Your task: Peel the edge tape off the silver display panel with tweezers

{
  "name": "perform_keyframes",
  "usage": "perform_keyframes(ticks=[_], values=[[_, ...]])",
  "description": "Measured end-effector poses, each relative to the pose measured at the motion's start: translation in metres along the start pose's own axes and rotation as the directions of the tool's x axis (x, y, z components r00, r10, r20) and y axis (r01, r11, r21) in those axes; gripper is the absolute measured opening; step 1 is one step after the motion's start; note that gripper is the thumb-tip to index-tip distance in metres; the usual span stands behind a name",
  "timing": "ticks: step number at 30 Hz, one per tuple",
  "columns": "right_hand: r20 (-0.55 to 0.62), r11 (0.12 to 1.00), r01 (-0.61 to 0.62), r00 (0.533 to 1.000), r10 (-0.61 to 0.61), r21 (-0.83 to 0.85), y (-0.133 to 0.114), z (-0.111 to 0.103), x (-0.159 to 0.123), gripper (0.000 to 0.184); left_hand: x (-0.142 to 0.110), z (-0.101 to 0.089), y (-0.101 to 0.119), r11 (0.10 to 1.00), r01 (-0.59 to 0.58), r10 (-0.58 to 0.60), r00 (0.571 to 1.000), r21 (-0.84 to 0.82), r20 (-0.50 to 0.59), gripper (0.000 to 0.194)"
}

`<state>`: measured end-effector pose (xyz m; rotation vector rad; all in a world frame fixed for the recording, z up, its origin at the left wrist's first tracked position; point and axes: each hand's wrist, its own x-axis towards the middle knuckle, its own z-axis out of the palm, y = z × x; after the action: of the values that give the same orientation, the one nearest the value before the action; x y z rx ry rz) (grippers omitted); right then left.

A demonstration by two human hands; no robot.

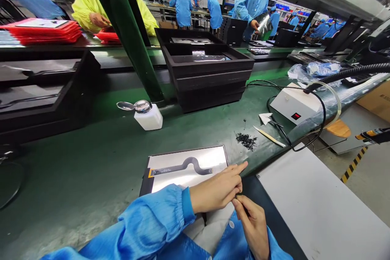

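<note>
A flat silver panel (195, 162) with a dark flex cable across it lies on the green mat at the near edge. My left hand (217, 189) hovers over the panel's near right corner, index finger stretched out, the other fingers curled. Just below it my right hand (252, 221) is pinched closed against the left fingertips; whatever it pinches is too small to make out. Both arms wear blue sleeves.
A white dispenser bottle (148, 115) stands behind the panel. A stack of black trays (210, 77) sits further back. A pile of small black bits (246, 140), a white control box (294, 103) with cables and a white board (319, 207) lie to the right. Workers in blue stand beyond.
</note>
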<state>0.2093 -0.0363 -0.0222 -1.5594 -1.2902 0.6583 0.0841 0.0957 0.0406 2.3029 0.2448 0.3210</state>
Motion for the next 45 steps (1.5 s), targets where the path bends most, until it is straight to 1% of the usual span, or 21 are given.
perform_keyframes(ticks=[5, 9, 11, 13, 15, 17, 19, 21, 22, 24, 26, 27, 29, 31, 33, 35, 36, 38, 41, 43, 45], values=[[0.035, 0.997, -0.068, 0.997, 0.066, 0.037, 0.0, 0.0, 0.0, 0.036, 0.0, -0.001, -0.004, 1.0, 0.008, -0.008, 1.0, -0.01, 0.02, 0.014], [0.093, 0.981, -0.177, 0.981, 0.169, 0.079, 0.003, -0.001, -0.002, 0.029, 0.0, -0.003, -0.003, 1.0, 0.01, -0.011, 1.0, 0.015, 0.015, 0.016], [0.102, 0.973, -0.206, 0.975, 0.196, 0.1, 0.004, -0.001, -0.005, 0.028, -0.001, -0.007, 0.001, 0.998, 0.009, -0.009, 1.0, 0.057, 0.008, 0.021], [0.108, 0.97, -0.215, 0.973, 0.203, 0.114, 0.004, -0.002, -0.008, 0.029, -0.007, -0.012, 0.006, 0.99, 0.008, -0.008, 1.0, 0.144, -0.003, 0.026], [0.111, 0.971, -0.208, 0.975, 0.195, 0.119, 0.001, -0.003, -0.01, 0.031, -0.018, -0.018, 0.012, 0.96, 0.024, -0.018, 1.0, 0.279, -0.024, 0.033], [0.118, 0.972, -0.199, 0.976, 0.184, 0.123, -0.003, -0.005, -0.01, 0.034, -0.036, -0.019, 0.016, 0.898, 0.072, -0.053, 0.997, 0.434, -0.057, 0.041], [0.139, 0.97, -0.205, 0.973, 0.187, 0.127, -0.007, -0.007, -0.009, 0.037, -0.056, -0.015, 0.017, 0.809, 0.152, -0.099, 0.987, 0.568, -0.123, 0.048], [0.176, 0.959, -0.25, 0.958, 0.225, 0.131, -0.01, -0.009, -0.007, 0.042, -0.071, -0.005, 0.016, 0.726, 0.209, -0.097, 0.974, 0.656, -0.203, 0.049], [0.197, 0.951, -0.278, 0.948, 0.249, 0.133, -0.011, -0.01, -0.006, 0.044, -0.077, 0.001, 0.016, 0.692, 0.222, -0.075, 0.968, 0.687, -0.238, 0.047], [0.237, 0.931, -0.336, 0.925, 0.297, 0.144, -0.012, -0.011, -0.004, 0.049, -0.081, 0.016, 0.018, 0.635, 0.233, -0.003, 0.954, 0.737, -0.299, 0.038], [0.271, 0.903, -0.391, 0.902, 0.337, 0.177, -0.012, -0.012, -0.002, 0.053, -0.079, 0.032, 0.024, 0.601, 0.219, 0.112, 0.929, 0.769, -0.352, 0.029], [0.296, 0.884, -0.423, 0.886, 0.357, 0.199, -0.012, -0.013, -0.002, 0.055, -0.077, 0.04, 0.027, 0.61, 0.204, 0.173, 0.908, 0.765, -0.381, 0.024], [0.356, 0.837, -0.487, 0.85, 0.389, 0.25, -0.012, -0.014, 0.0, 0.057, -0.075, 0.057, 0.034, 0.686, 0.172, 0.255, 0.854, 0.707, -0.454, 0.019], [0.419, 0.774, -0.555, 0.808, 0.414, 0.304, -0.013, -0.014, 0.001, 0.057, -0.074, 0.071, 0.038, 0.76, 0.177, 0.252, 0.807, 0.625, -0.535, 0.025], [0.479, 0.695, -0.629, 0.756, 0.445, 0.348, -0.012, -0.013, 0.001, 0.058, -0.076, 0.081, 0.039, 0.791, 0.203, 0.242, 0.763, 0.577, -0.6, 0.022], [0.519, 0.623, -0.682, 0.717, 0.465, 0.384, -0.012, -0.011, 0.001, 0.061, -0.078, 0.083, 0.038, 0.786, 0.21, 0.267, 0.733, 0.581, -0.626, 0.013], [0.529, 0.601, -0.693, 0.709, 0.467, 0.398, -0.012, -0.01, 0.001, 0.063, -0.078, 0.082, 0.037, 0.777, 0.204, 0.283, 0.731, 0.595, -0.621, 0.01], [0.532, 0.583, -0.695, 0.71, 0.462, 0.421, -0.014, -0.01, 0.001, 0.064, -0.079, 0.077, 0.036, 0.743, 0.21, 0.309, 0.735, 0.636, -0.603, 0.008], [0.511, 0.575, -0.693, 0.716, 0.475, 0.436, -0.021, -0.012, 0.001, 0.062, -0.079, 0.067, 0.033, 0.656, 0.329, 0.281, 0.729, 0.68, -0.624, 0.017], [0.493, 0.588, -0.686, 0.723, 0.484, 0.429, -0.025, -0.014, 0.001, 0.059, -0.079, 0.065, 0.029, 0.594, 0.4, 0.265, 0.722, 0.698, -0.639, 0.022], [0.479, 0.61, -0.674, 0.733, 0.482, 0.417, -0.026, -0.015, 0.001, 0.056, -0.078, 0.066, 0.025, 0.566, 0.411, 0.272, 0.725, 0.715, -0.633, 0.022]])
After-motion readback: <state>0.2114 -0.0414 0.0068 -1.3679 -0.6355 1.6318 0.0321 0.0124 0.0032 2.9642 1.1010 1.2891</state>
